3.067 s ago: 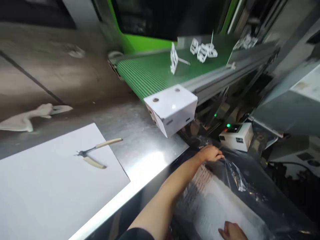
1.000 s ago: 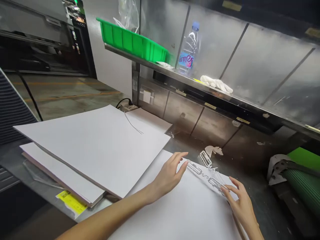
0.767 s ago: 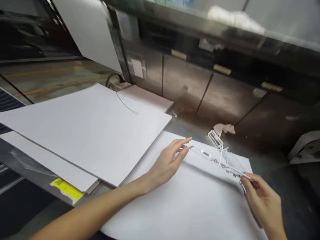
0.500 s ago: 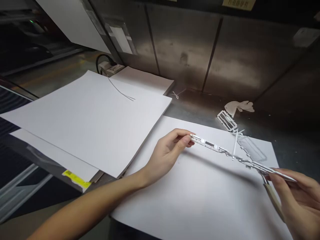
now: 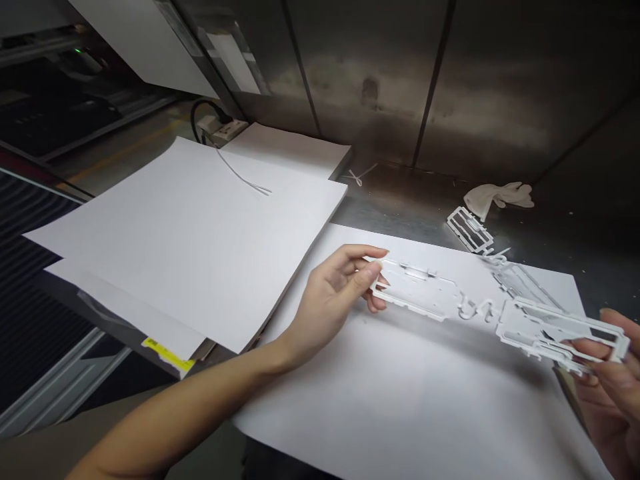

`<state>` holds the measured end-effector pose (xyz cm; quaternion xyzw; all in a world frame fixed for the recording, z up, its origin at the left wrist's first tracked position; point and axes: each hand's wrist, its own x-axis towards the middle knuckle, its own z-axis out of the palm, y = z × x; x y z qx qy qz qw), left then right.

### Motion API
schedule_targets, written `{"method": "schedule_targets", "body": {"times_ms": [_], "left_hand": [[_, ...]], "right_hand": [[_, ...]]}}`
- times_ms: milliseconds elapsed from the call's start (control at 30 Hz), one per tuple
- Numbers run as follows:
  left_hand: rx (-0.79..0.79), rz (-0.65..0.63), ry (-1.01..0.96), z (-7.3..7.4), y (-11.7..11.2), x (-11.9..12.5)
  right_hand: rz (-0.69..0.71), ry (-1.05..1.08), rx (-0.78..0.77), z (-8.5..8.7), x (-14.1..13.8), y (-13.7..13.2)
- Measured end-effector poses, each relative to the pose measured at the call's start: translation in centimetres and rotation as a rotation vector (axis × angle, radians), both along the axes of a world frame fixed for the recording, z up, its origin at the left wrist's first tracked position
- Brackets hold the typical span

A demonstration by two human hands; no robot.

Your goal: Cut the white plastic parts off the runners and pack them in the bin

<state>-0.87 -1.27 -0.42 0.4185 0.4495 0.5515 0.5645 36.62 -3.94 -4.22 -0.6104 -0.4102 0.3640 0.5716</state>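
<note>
Between my hands hangs a white plastic molding [image 5: 440, 316]: two thin rectangular frames joined by a curly runner. My left hand [image 5: 336, 293] is closed, thumb and fingers pinching the outer end of the left frame. At the right edge my right hand [image 5: 613, 380] grips the outer end of the right frame, its fingers partly behind it. The molding is held above a white sheet [image 5: 400, 393], its broad face tilted toward me. Behind it, a similar white molding [image 5: 470, 230] lies across the sheet's far edge. A tool handle [image 5: 567, 387] shows partly beside my right hand.
A stack of large white sheets [image 5: 200, 227] stands to the left, with a thin cord [image 5: 240, 177] across it. A white glove [image 5: 500, 198] lies at the back right. Behind the table rises a metal wall [image 5: 370, 67]. A power socket [image 5: 227, 130] sits at the back left.
The molding has turned from nearly edge-on to show its broad face, still held by both hands. My right hand has shifted right. The whole view has moved slightly.
</note>
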Motion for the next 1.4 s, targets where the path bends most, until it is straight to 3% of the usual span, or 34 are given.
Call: {"method": "schedule_targets", "body": {"times_ms": [133, 267, 467, 767, 1000, 1300, 1400], "left_hand": [[-0.031, 0.052, -0.018, -0.1, 0.1, -0.3], [-0.112, 0.09, -0.033, 0.3, 0.3, -0.3], [-0.151, 0.082, -0.076, 1.0, 0.1, 0.0], [-0.188, 0.056, -0.132, 0.6, 0.0, 0.2], [-0.217, 0.077, -0.147, 1.0, 0.0, 0.3], [-0.103, 0.029, -0.242, 0.6, -0.1, 0.2], [-0.059, 0.015, -0.234, 0.4, -0.2, 0.2]], "right_hand": [[0.062, 0.111, -0.06, 3.0, -3.4, -0.4], [0.211, 0.137, -0.036, 4.1, -4.3, -0.4], [0.267, 0.152, 0.028, 4.4, -4.3, -0.2], [0.243, 0.015, 0.007, 4.2, -4.5, -0.2], [0.253, 0.131, 0.043, 4.4, -4.9, -0.1], [0.304, 0.187, 0.081, 5.1, -5.2, -0.3], [0.24, 0.159, 0.087, 4.8, -4.5, -0.8]]}}
